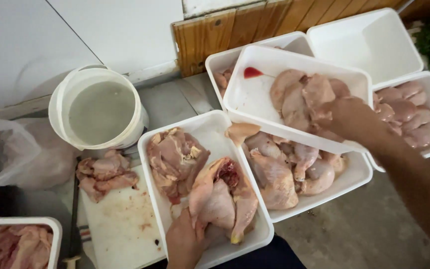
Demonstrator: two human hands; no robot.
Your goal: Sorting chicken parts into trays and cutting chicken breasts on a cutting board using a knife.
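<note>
Left hand [185, 243] fingers clamped on the pale raw chicken carcass [222, 199] in the near white plastic tray [262, 234] — long axis points away from the wrist; right hand [352, 119] rests on pink fillets [299, 97] in the stacked white tray [255, 107] further off, fingers curled onto the meat — grip unclear

The left hand [185, 242] came up from the bottom edge of the view, back of the hand upward, fingers curled forward in a closed grip. The right arm reached in from the lower right, forearm bare and stretched diagonally up and to the left. The right hand [350, 118] was turned palm down, wrist slightly bent, fingers closed and pointing left.
</note>
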